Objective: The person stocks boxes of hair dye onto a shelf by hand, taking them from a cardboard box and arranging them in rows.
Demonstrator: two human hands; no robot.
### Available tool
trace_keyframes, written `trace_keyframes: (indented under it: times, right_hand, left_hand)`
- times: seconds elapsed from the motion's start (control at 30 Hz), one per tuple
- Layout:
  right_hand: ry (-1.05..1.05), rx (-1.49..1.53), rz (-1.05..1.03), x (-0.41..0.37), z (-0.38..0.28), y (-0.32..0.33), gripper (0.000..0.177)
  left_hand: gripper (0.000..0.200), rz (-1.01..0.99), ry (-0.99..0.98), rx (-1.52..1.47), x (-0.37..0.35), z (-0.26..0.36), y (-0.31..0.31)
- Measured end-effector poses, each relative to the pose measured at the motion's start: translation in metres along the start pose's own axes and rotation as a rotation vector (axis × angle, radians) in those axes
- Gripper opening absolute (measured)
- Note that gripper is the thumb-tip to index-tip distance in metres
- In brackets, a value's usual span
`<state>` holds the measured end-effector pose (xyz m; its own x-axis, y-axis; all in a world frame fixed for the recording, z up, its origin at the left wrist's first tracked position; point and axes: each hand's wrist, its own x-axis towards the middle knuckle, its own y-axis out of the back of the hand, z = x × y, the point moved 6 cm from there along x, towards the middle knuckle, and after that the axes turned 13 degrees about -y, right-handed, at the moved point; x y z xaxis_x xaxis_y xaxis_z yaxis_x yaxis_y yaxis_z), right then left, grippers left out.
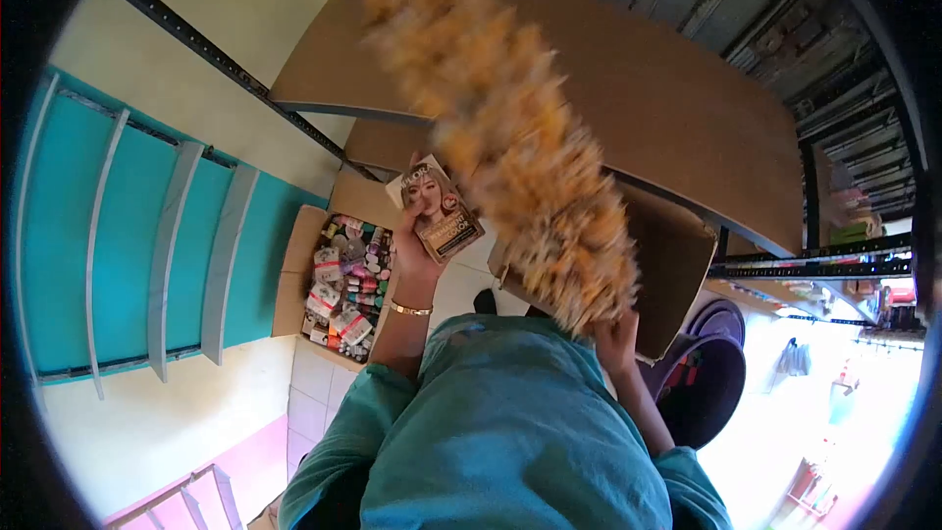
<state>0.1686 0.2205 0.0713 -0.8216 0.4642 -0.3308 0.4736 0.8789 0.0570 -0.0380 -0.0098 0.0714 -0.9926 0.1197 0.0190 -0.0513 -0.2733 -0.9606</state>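
Note:
My left hand (417, 236) is closed around a small printed box (446, 214) with a face and lettering on its front. Held at its lower end by my right hand (616, 342), a large fluffy orange-brown duster (535, 147) stretches up and to the left across the view, blurred by motion. The duster passes in front of a brown shelf board (677, 108) and an open cardboard box (677, 255). The handle of the duster is hidden.
An open carton (289, 275) full of bottles and packets stands on the floor at the left. Dark purple tubs (721, 388) stand at the right. Black metal shelf frames (226, 69) run at the upper left and right. A turquoise wall panel (137, 226) is far left.

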Motion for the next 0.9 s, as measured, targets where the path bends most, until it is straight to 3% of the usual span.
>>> trace_keyframes:
  times: [0.07, 0.13, 0.17, 0.2, 0.23, 0.27, 0.3, 0.33, 0.37, 0.4, 0.43, 0.5, 0.57, 0.6, 0.67, 0.7, 0.73, 0.77, 0.83, 0.9]
  right_hand:
    - [0.431, -0.535, 0.003, -0.007, -0.055, -0.018, 0.011]
    - [0.386, -0.666, -0.042, 0.003, -0.014, -0.008, 0.013]
    - [0.327, -0.714, 0.075, 0.000, -0.036, -0.007, 0.015]
    - [0.195, -0.520, 0.095, 0.012, -0.024, 0.005, 0.015]
    - [0.249, -0.406, 0.106, 0.015, -0.033, 0.006, 0.015]
    - [0.302, -0.293, 0.127, 0.013, -0.044, 0.009, 0.015]
    - [0.039, -0.217, 0.074, 0.004, -0.033, 0.013, 0.018]
    - [0.191, -0.433, -0.053, -0.003, -0.029, 0.008, 0.020]
    - [0.324, -0.647, -0.177, -0.012, -0.041, -0.006, 0.022]
    - [0.448, -0.653, -0.103, -0.018, -0.058, -0.014, 0.026]
    - [0.174, -0.795, -0.178, -0.015, -0.042, -0.015, 0.026]
    - [0.292, -0.589, -0.113, -0.011, -0.051, -0.021, 0.028]
    - [0.172, -0.483, -0.039, -0.007, -0.046, -0.023, 0.023]
    - [0.115, -0.428, -0.006, -0.008, -0.042, -0.019, 0.020]
    - [0.258, -0.526, -0.073, -0.014, -0.040, -0.019, 0.024]
    - [0.321, -0.638, -0.098, -0.018, -0.052, -0.022, 0.024]
    - [0.380, -0.746, -0.126, -0.022, -0.058, -0.025, 0.025]
    - [0.330, -0.768, -0.132, -0.018, -0.049, -0.022, 0.027]
    - [0.089, -0.514, -0.125, -0.002, -0.014, -0.012, 0.034]
    - [-0.038, -0.334, -0.103, 0.003, -0.004, -0.006, 0.037]
  left_hand:
    - [0.049, -0.071, -0.009, 0.015, 0.001, 0.000, 0.007]
    - [0.050, -0.154, 0.019, 0.049, 0.001, 0.000, 0.005]
    - [0.052, -0.167, 0.048, 0.061, 0.000, -0.006, -0.002]
    - [0.054, -0.182, 0.075, 0.072, 0.003, -0.011, -0.010]
    - [0.065, -0.267, 0.072, 0.128, 0.005, -0.010, -0.031]
    - [0.065, -0.221, 0.040, 0.102, 0.008, -0.008, -0.023]
    - [0.065, -0.178, 0.015, 0.071, 0.013, -0.005, -0.012]
    - [0.065, -0.132, 0.006, 0.040, 0.013, -0.005, -0.003]
    - [0.066, -0.130, -0.056, 0.282, 0.007, 0.002, -0.001]
    - [0.066, -0.117, -0.104, 0.528, 0.001, 0.010, 0.001]
    - [0.066, -0.180, -0.081, 0.365, 0.003, 0.014, 0.003]
    - [0.066, -0.281, -0.058, 0.039, 0.018, 0.028, 0.006]
    - [0.066, -0.338, -0.069, -0.290, 0.020, 0.030, -0.005]
    - [0.072, -0.452, -0.024, -0.172, 0.016, 0.025, -0.022]
    - [0.073, -0.160, -0.003, 0.193, 0.012, 0.027, -0.013]
    - [0.068, -0.424, -0.030, 0.100, -0.004, 0.007, -0.032]
    - [0.066, -0.406, 0.061, 0.007, -0.001, 0.011, -0.009]
    - [0.065, -0.388, 0.152, -0.087, 0.009, 0.025, 0.031]
    - [0.062, -0.302, 0.171, -0.037, 0.010, 0.028, 0.045]
    - [0.058, -0.212, 0.068, 0.151, 0.003, 0.016, 0.012]
